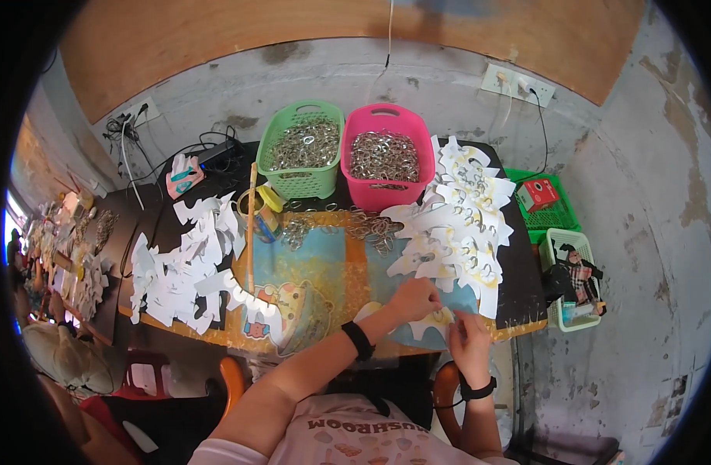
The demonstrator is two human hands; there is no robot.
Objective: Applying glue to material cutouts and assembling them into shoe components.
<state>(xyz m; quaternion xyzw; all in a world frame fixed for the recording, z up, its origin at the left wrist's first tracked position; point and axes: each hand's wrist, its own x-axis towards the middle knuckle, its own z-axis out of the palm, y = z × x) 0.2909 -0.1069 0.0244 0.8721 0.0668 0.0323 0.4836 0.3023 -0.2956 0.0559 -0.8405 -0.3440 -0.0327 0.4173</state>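
A white cut-out piece (428,327) with a yellowish patch lies at the front edge of the table, between my hands. My left hand (412,301) reaches over it from the left, fingers bent and closed; anything in them is too small to make out. At the piece's right end is my right hand (470,342), with thumb and fingers pinching its edge. Just beyond them, white cut-outs (468,225) with yellow smears and metal rings overlap in a heap. Loose metal rings (377,231) are scattered on the worn mat (355,271).
A green basket (330,183) and a pink basket (386,195) full of metal rings stand at the back. Plain white cut-outs (181,271) pile up at left, near a tape roll (269,198) and a wooden stick (251,232). Green crates (572,322) sit at right.
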